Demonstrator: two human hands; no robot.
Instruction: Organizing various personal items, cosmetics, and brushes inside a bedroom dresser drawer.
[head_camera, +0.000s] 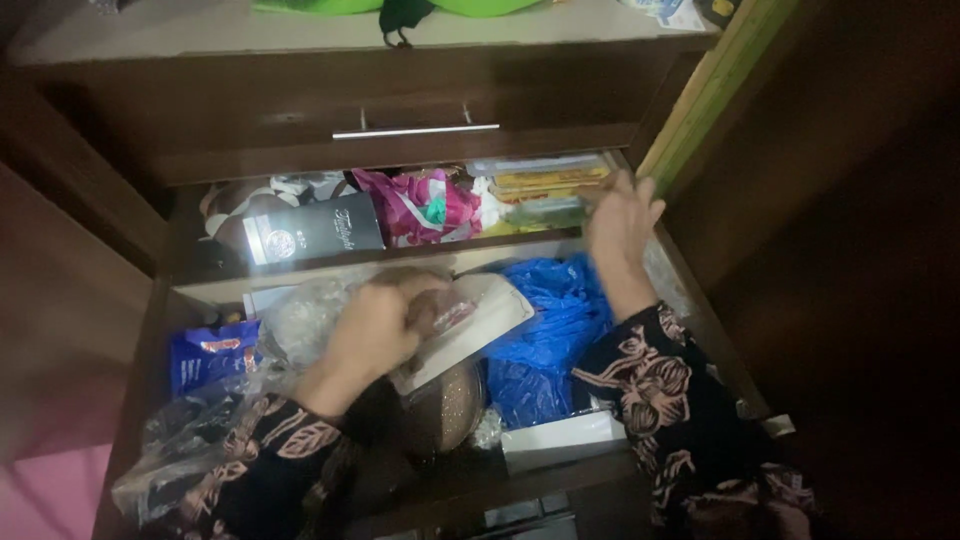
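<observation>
Closed top drawer with a metal bar handle (415, 129), dark flat box (315, 230) beside a pink patterned bundle (425, 208) in the upper open drawer, blue plastic bag (545, 335), blue snack packet (208, 355), white box (562, 440), glittery round object (445, 410) in the lower drawer

Drawers (330, 90): dark wood, matt; handle (415, 130) bright metal. Blue bag (545, 340): thin crinkled plastic, glossy. Clear bag (190, 420): shiny film. Box (312, 230): smooth dark card. Sleeves (680, 400): soft printed cloth.
</observation>
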